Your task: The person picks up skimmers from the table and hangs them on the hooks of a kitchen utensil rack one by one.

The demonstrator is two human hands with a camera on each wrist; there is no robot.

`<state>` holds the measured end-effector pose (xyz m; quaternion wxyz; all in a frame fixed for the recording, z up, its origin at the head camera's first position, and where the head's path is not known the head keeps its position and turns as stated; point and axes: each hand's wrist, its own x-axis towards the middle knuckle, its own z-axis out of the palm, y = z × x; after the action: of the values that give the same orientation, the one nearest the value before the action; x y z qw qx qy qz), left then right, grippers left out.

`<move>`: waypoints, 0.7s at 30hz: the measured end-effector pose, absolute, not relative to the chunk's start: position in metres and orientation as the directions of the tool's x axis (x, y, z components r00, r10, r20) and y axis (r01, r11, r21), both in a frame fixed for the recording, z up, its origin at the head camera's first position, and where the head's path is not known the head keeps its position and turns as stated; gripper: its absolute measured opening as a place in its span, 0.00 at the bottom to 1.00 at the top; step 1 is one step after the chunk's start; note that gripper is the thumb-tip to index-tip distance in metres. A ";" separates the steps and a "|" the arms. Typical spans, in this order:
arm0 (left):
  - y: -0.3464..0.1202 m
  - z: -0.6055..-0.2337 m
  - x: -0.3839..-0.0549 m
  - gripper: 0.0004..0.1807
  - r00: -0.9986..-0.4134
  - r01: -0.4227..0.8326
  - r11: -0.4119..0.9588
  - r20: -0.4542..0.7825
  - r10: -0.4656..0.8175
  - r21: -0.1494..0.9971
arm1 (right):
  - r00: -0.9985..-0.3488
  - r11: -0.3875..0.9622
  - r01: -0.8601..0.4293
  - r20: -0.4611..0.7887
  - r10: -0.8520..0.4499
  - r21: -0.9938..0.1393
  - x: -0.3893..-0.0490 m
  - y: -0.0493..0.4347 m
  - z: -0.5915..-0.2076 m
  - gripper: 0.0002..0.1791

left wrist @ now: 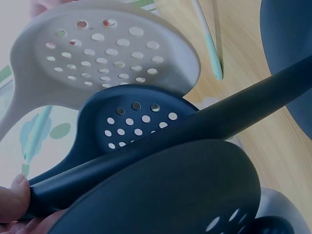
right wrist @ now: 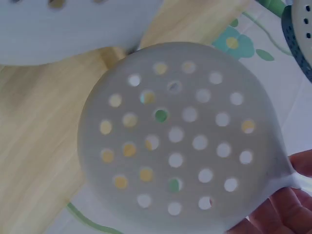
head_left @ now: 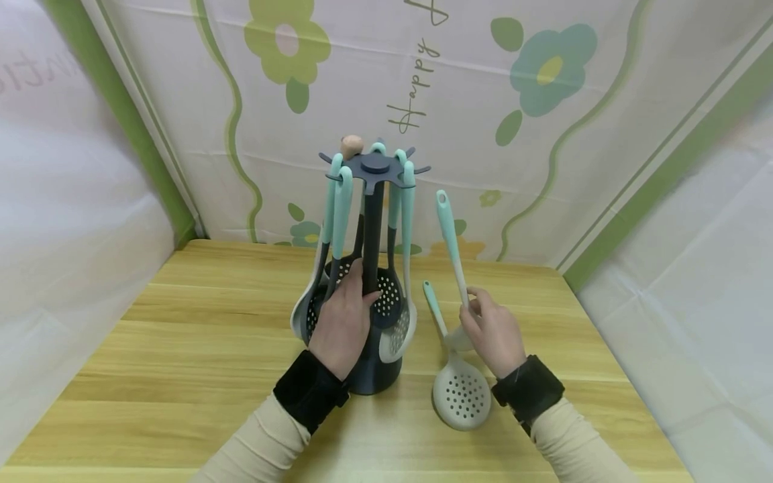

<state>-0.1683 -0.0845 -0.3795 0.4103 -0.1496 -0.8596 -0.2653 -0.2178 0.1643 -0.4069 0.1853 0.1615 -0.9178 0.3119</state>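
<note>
A dark utensil rack (head_left: pixel 373 221) stands mid-table with several teal-handled utensils hanging from its top ring. My left hand (head_left: pixel 356 298) grips the rack's dark centre pole (left wrist: pixel 195 131) low down, thumb (left wrist: pixel 12 200) pressed on it, between a white slotted head (left wrist: pixel 107 53) and dark perforated heads (left wrist: pixel 131 122). My right hand (head_left: pixel 477 310) pinches the shaft of a white skimmer with a teal handle (head_left: pixel 449 235), held nearly upright to the right of the rack. Its perforated head (right wrist: pixel 180 146) fills the right wrist view. A second white skimmer (head_left: pixel 461 397) lies flat on the table under that hand.
The wooden table (head_left: pixel 199 349) is enclosed by floral-print fabric walls (head_left: pixel 543 121) at the back and both sides. A small tan knob (head_left: pixel 351 143) shows behind the rack's top. Bare wood lies left of the rack and along the front edge.
</note>
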 end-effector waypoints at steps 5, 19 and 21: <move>-0.083 -0.379 -0.168 0.28 -0.617 0.464 0.819 0.787 0.026 0.337 | -0.884 0.717 -0.414 0.437 -0.169 -0.561 -0.211 0.159 -0.400 0.22; -0.080 -0.375 -0.169 0.27 -0.641 0.467 0.791 0.768 -0.004 0.395 | -0.823 0.546 -0.545 0.529 -0.205 -0.636 -0.189 0.146 -0.379 0.17; -0.079 -0.375 -0.170 0.27 -0.634 0.471 0.790 0.773 -0.005 0.392 | -0.813 0.528 -0.561 0.543 -0.209 -0.637 -0.186 0.145 -0.376 0.17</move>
<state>-0.1698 -0.0795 -0.3750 0.4053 -0.1363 -0.8549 -0.2937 -0.1856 0.1448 -0.3761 0.2049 0.2267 -0.8497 0.4296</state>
